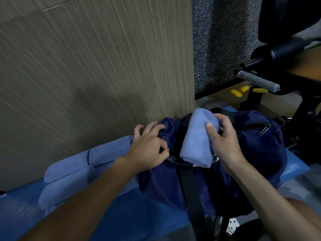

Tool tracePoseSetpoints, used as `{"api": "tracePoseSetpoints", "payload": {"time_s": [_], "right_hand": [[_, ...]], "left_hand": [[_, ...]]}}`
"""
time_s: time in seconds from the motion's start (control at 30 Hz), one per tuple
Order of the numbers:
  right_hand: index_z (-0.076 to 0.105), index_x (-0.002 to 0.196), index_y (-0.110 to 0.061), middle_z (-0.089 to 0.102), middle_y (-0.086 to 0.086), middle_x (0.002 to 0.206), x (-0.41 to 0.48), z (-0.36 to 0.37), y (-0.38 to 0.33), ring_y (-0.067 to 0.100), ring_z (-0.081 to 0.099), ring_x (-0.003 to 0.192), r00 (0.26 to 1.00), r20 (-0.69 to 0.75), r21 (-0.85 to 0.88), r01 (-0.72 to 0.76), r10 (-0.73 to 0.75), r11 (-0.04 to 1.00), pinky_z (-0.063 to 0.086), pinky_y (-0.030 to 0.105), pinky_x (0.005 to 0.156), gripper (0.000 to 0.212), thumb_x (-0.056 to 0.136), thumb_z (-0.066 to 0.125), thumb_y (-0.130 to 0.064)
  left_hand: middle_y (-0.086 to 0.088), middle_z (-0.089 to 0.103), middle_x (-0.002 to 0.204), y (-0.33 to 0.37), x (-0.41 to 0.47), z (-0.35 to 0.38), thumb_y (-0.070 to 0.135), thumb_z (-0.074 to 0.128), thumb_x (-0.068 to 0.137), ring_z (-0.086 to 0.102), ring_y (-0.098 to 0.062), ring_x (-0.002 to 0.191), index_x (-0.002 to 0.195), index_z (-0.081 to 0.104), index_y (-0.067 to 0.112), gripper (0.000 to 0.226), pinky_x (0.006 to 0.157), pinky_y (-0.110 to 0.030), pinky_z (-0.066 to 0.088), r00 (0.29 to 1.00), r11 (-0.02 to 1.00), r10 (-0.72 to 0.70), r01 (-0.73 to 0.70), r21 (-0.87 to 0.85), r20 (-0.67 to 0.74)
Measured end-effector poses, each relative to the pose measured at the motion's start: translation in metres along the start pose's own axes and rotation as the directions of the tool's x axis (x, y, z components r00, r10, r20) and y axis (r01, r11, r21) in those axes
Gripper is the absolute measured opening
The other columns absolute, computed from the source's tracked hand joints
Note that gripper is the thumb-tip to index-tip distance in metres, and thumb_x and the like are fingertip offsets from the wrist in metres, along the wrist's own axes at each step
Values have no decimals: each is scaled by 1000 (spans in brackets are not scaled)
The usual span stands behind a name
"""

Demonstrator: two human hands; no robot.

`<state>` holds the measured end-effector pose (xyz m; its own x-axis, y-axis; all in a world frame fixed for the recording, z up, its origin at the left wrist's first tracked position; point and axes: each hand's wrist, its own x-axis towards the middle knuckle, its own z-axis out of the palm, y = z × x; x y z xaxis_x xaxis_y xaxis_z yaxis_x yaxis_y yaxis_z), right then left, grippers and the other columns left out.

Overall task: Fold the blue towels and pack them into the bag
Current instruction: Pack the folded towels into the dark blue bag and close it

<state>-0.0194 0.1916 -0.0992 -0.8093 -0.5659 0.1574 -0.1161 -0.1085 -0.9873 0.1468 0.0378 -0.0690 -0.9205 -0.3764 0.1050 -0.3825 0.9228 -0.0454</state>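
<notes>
Two grips — left hand (pixel 149 145) fingers pinch the bag (pixel 251 153), right hand (pixel 224 138) fingers clasp a towel (pixel 196 140).

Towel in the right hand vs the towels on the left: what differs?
The held towel is gripped by the right hand over the bag; the left towels lie on the blue pad, in no hand. The held towel is one bundle; the left towels are several, side by side. Both are light blue and folded.
</notes>
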Motion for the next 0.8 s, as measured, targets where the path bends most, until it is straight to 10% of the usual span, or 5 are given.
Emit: {"api": "tracePoseSetpoints", "payload": {"time_s": [0.2, 0.43, 0.67, 0.8], "right_hand": [[36, 144, -37, 49, -5, 132, -3, -8, -1, 10, 55, 112, 892, 316, 2, -341, 323, 940, 49, 30, 93, 72, 84, 70, -19], [57, 130, -36, 65, -8, 121, -8, -29, -18, 10, 67, 101, 882, 378, 124, -351, 282, 928, 53, 22, 78, 52, 90, 56, -3], [64, 120, -33, 70, -5, 114, -14, -23, -18, 15, 68, 103, 662, 639, -40, -480, 391, 876, 54, 24, 79, 45, 88, 61, -2], [61, 123, -11, 72, 9, 100, -1, -9, -7, 21, 68, 90, 784, 388, 57, -545, 484, 837, 55, 28, 75, 35, 89, 58, -1]], "left_hand": [[-5, 8, 162, 12, 12, -7, 46, 38, 87, 9, -27, 146, 149, 26, 41, 64, 114, -57, 10, 982, 979, -84, 49, 200, 170], [1, 23, 152, 13, 19, -8, 51, 63, 78, 31, -27, 136, 149, 2, 45, 94, 106, -51, 30, 956, 956, -226, 254, -147, 185], [8, 19, 153, 9, 18, -3, 50, 59, 71, 35, -26, 136, 135, -7, 66, 92, 104, -54, 39, 961, 876, -219, 269, -400, 168], [12, 20, 152, 13, 12, -5, 39, 60, 70, 42, -26, 129, 135, -9, 66, 99, 99, -50, 45, 964, 880, -198, 254, -402, 176]]}}
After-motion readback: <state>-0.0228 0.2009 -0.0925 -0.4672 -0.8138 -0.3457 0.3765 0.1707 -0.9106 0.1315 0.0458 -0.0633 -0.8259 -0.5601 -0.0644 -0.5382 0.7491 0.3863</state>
